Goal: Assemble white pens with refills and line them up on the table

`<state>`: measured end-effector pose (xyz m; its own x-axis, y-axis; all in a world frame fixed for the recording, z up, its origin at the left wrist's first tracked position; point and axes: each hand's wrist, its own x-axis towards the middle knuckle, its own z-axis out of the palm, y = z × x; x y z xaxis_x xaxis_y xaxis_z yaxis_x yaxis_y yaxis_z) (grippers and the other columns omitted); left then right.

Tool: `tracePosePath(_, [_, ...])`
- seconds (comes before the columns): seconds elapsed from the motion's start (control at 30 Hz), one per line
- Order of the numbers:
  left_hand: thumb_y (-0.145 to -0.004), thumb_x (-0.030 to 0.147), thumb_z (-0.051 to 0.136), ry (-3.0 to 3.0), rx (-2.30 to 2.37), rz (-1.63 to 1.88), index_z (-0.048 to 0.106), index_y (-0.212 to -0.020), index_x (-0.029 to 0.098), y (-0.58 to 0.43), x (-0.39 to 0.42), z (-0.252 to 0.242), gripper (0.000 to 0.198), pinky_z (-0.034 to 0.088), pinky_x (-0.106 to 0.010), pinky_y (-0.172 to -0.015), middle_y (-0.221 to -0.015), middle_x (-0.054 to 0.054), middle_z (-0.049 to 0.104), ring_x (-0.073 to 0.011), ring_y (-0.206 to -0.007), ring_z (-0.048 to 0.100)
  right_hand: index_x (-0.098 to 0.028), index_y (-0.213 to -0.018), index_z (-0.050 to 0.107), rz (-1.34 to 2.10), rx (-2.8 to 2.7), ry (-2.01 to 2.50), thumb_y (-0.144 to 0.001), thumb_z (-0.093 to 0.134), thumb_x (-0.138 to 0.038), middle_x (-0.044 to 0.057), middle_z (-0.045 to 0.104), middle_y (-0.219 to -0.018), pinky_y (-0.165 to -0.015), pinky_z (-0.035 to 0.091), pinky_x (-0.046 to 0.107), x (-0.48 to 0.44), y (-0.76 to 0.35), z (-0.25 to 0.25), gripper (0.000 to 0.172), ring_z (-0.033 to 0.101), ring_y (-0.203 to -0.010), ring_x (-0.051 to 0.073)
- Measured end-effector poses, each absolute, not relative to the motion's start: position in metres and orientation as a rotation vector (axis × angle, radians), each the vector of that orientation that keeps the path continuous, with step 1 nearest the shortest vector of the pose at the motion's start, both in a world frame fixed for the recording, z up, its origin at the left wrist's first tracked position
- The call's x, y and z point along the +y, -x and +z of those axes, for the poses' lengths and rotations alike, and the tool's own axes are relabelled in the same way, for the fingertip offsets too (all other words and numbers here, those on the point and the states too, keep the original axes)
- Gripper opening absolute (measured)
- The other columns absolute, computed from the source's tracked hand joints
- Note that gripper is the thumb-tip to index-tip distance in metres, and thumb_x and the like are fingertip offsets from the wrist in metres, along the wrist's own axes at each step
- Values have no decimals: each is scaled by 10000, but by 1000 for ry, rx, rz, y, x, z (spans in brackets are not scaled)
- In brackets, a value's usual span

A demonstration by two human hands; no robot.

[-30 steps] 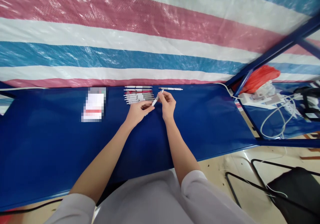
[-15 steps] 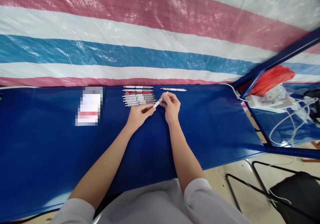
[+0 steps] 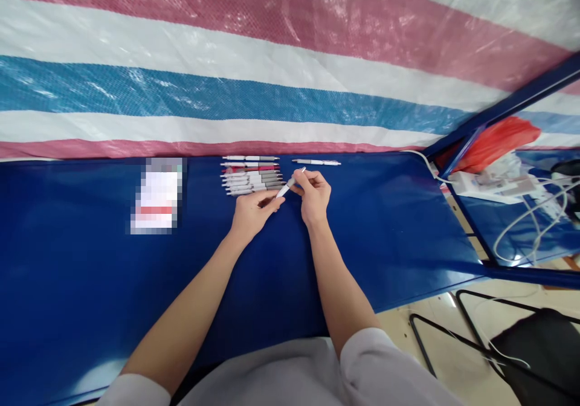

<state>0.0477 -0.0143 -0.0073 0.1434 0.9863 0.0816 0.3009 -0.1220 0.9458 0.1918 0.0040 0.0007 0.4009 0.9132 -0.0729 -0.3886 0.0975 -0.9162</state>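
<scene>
A white and grey pen (image 3: 284, 190) slants between my hands above the blue tabletop (image 3: 272, 273). My left hand (image 3: 252, 212) pinches its lower white end between thumb and fingers. Around its upper grey end, the fingers of my right hand (image 3: 313, 196) are closed. Just beyond my left hand lies a row of several pens (image 3: 249, 176), side by side, mostly white and grey with a red one among them. One more white pen (image 3: 316, 162) lies by itself past my right hand.
To the left on the table lies a blurred-out white rectangle (image 3: 156, 197). A striped plastic sheet (image 3: 254, 98) hangs along the back edge. At right are a blue frame post (image 3: 502, 107), a red bag (image 3: 502, 143), white cables (image 3: 534, 237) and a black chair (image 3: 537, 351).
The camera view has shifted slightly. Both hands keep hold of the pen in nearly the same pose, with no other visible movement on the table.
</scene>
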Motion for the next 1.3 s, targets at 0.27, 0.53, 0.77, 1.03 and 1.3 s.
tracePosePath(0.27, [-752,433,742,-1387,1081,926,756,-897,145,-44,-12,0,322,594,-315,-692,-699,-47,742,-189,-626,706,-203,-693,618,1068,-585,1068,-613,816,-359,-14,720,-759,-637,629,318,3,-192,1,265,690,-690,147])
tracePosePath(0.53, [-739,504,751,-1209,912,777,735,-859,129,-37,-10,6,394,617,-369,-675,-764,-88,750,-204,-619,710,-209,-730,650,1130,-612,1027,-655,788,-356,-7,730,-755,-662,633,326,-1,-191,3,215,718,-696,163])
tracePosePath(0.77, [-792,447,725,-1213,892,752,749,-854,143,-33,-9,4,311,585,-305,-668,-794,-83,755,-184,-672,710,-223,-832,671,1216,-641,975,-690,766,-361,-18,727,-776,-628,609,258,-3,-192,5,220,719,-729,144])
tracePosePath(1.03, [-720,399,774,-1327,1012,821,743,-863,151,-35,-12,3,288,549,-280,-602,-687,-42,721,-163,-604,668,-227,-780,668,1128,-642,1048,-635,798,-364,-34,712,-778,-577,599,248,-2,-191,3,238,679,-675,121])
tracePosePath(1.3, [-791,424,708,-1343,921,771,751,-962,160,-32,-11,2,318,565,-293,-668,-798,-60,745,-171,-687,686,-228,-839,715,1181,-634,999,-654,788,-344,-18,729,-767,-621,611,264,-3,-194,3,230,701,-688,134])
